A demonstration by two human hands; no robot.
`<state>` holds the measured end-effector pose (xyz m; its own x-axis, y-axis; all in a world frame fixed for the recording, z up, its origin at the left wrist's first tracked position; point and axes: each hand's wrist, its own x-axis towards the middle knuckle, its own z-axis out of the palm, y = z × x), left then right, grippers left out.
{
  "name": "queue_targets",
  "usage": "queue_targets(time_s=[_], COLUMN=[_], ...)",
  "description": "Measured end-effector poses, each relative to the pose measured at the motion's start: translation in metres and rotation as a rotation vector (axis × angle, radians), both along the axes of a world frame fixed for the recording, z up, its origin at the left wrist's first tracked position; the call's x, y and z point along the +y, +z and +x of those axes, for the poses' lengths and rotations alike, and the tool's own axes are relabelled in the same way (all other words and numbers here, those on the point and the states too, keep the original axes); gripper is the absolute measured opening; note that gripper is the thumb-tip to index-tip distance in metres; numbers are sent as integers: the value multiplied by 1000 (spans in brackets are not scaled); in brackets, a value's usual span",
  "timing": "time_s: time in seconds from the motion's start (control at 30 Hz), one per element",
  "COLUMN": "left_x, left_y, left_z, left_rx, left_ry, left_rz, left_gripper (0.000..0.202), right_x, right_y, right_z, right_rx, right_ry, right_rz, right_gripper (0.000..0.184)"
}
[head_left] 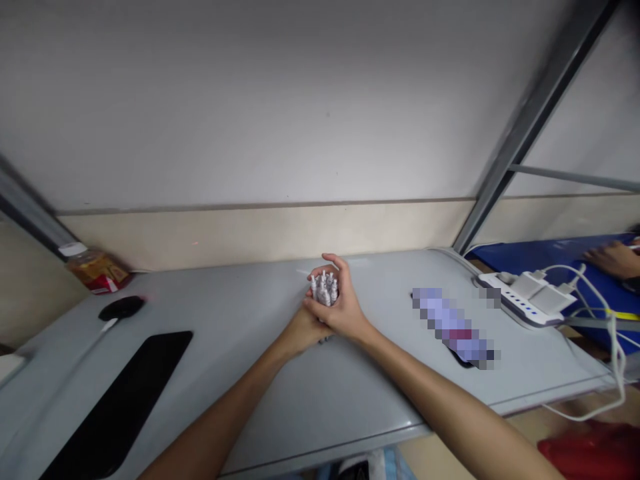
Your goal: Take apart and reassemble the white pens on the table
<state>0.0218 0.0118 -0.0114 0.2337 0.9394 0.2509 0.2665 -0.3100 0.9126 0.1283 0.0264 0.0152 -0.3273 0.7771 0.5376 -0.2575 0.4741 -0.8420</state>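
Note:
Both my hands meet above the middle of the grey table (260, 393). My right hand (345, 310) is curled round a bunch of several small white pieces (325, 288) that stand upright out of its grip. My left hand (303, 330) lies under and behind the right one, with its fingers hidden, touching the bottom of the same bunch. What the small white pieces are is too blurred to tell.
A black flat mat (120, 400) and a black mouse (121, 307) lie at the left, with a red and yellow packet (100, 272) by the wall. A white power strip (525, 300) with plugs and cables sits at the right. Another person's hand (613, 258) rests on a blue surface.

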Motion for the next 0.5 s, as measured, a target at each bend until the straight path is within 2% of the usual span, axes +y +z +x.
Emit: queue_targets(time_s=[0.13,0.3,0.4,0.5], left_x=[-2,-6,-8,-8], left_y=[4,5,4,0], left_z=[1,-1,-3,-5], left_rx=[17,24,80,123], left_ry=[9,7,-5,-7], left_rz=[38,106,95,58], left_gripper=[41,46,42,39], right_x=[-2,-1,0,0], right_y=[1,3,3,4], right_z=[0,2,4,5], right_rx=[25,6,-33,-83], right_ry=[28,45,46,45], right_rz=[-19,-44,-49,4], right_gripper=[71,73,74,61])
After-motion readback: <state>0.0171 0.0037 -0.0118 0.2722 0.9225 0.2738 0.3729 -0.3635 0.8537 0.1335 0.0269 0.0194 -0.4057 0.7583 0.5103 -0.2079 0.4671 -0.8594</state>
